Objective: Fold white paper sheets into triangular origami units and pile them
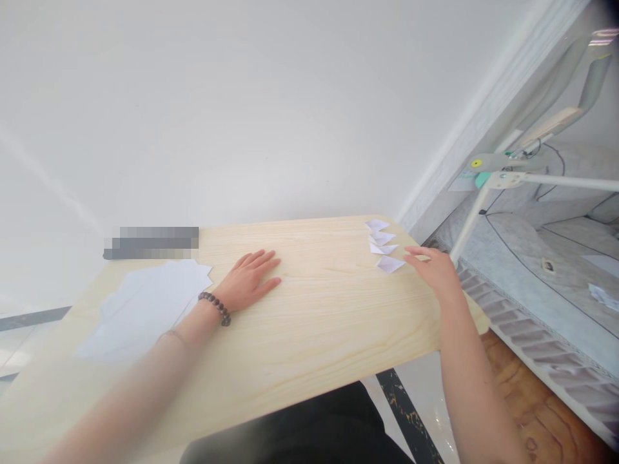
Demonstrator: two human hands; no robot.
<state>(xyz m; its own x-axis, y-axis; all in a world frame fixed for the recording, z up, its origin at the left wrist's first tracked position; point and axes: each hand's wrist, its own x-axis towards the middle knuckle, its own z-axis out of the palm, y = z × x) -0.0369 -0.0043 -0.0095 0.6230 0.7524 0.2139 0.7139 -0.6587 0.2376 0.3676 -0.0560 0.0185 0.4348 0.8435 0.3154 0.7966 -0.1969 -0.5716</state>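
My left hand [249,280] lies flat on the wooden table [309,322], fingers spread, with nothing in it. A dark bead bracelet circles that wrist. At the table's right end, several small folded white papers [382,238] sit in a column, pointed at the ends like little boats. The nearest folded paper [389,264] lies slightly apart from the others. Just beside its right tip is my right hand [430,267], thumb and forefinger slightly apart; whether they touch the paper is hard to make out.
White paper sheets [145,306] lie overlapping at the table's left, partly behind my left forearm. Behind them is a blurred-out dark object [152,243]. A pale wall [290,116] borders the far edge. To the right stand a white metal frame [467,225] and a grey covered bed or couch [546,258].
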